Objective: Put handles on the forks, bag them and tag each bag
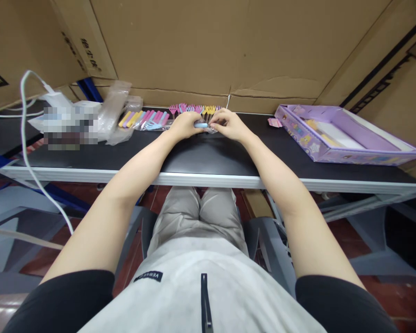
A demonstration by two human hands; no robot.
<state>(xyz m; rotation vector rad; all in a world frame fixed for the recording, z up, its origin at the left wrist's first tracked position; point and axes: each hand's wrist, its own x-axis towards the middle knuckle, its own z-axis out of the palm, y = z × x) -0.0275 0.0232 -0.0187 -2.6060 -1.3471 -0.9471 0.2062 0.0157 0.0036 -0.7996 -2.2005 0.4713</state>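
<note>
My left hand (186, 125) is closed on a light blue handle (201, 125), which lies sideways between thumb and fingers. Thumb and forefinger of my right hand (229, 125) are pinched together at the handle's right end; what they grip there is too small to make out. A bit of clear plastic shows just under the fingers. Behind both hands stands a row of small toy-like forks, pink ones (174, 109) on the left and yellow ones (210, 110) on the right. Beside my left hand lie pink, blue, yellow and purple handles (131, 119) and a light blue fork head (153, 125).
Clear plastic bags (113, 111) and a white charger with its cable (57, 99) are at the left. A purple open box (298, 132) stands at the right, a small pink card (274, 122) by its corner. Cardboard walls (208, 46) close off the back of the black table (208, 157).
</note>
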